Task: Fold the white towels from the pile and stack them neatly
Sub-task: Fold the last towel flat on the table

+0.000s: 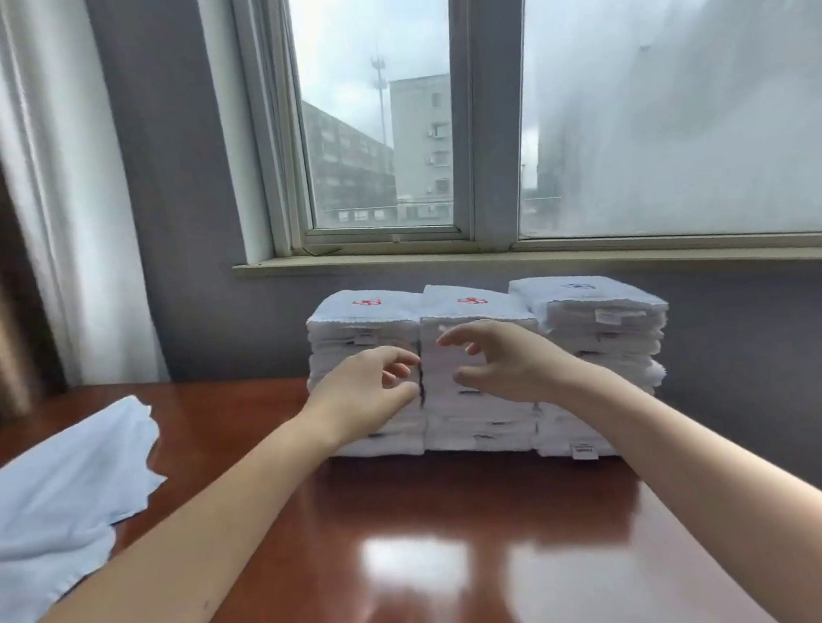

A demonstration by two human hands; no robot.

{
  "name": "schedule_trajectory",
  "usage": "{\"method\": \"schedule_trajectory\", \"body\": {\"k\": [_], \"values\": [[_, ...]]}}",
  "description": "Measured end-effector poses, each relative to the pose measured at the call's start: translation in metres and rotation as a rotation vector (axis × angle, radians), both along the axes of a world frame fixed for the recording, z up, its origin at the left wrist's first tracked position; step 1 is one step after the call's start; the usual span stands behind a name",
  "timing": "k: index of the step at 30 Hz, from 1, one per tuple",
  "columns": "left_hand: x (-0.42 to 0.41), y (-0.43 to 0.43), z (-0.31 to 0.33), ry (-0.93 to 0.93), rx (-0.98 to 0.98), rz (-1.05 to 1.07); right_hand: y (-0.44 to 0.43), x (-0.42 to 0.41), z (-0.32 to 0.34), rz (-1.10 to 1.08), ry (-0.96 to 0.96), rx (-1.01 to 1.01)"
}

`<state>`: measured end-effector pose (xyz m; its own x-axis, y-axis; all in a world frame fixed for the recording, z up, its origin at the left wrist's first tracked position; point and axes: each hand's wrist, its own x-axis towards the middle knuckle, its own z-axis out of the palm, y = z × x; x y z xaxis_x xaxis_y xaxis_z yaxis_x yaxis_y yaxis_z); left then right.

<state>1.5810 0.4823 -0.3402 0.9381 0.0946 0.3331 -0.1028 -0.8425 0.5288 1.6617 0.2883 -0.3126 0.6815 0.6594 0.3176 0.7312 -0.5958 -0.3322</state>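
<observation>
Three stacks of folded white towels stand side by side at the far edge of the brown table [416, 532], against the wall. The left stack [346, 326] and the middle stack [475, 404] carry red embroidery on top; the right stack [602, 325] carries blue. My left hand [371, 393] and my right hand [506, 358] hover in front of the left and middle stacks, fingers loosely curled, holding nothing. An unfolded white towel [55, 501] lies spread at the table's left edge.
Above the stacks runs a window sill [444, 257] below a window. A curtain [45, 192] hangs at the left. The glossy tabletop extends toward me between my arms.
</observation>
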Motion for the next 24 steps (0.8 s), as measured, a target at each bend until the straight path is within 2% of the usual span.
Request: {"method": "schedule_trajectory", "body": {"k": [5,13,16,24], "values": [[-0.061,0.069,-0.024,0.072,-0.006,0.141,0.085,-0.040,-0.024,0.137,-0.015,-0.129],[-0.153,0.184,-0.077,0.213,-0.011,0.384,0.208,-0.096,-0.076,0.339,-0.002,-0.168],[-0.182,0.222,-0.090,0.255,0.019,0.466,0.253,-0.112,-0.092,0.362,0.056,-0.181],[-0.225,0.274,-0.113,0.485,0.107,0.525,0.325,-0.140,-0.131,0.465,0.187,-0.222]]}}
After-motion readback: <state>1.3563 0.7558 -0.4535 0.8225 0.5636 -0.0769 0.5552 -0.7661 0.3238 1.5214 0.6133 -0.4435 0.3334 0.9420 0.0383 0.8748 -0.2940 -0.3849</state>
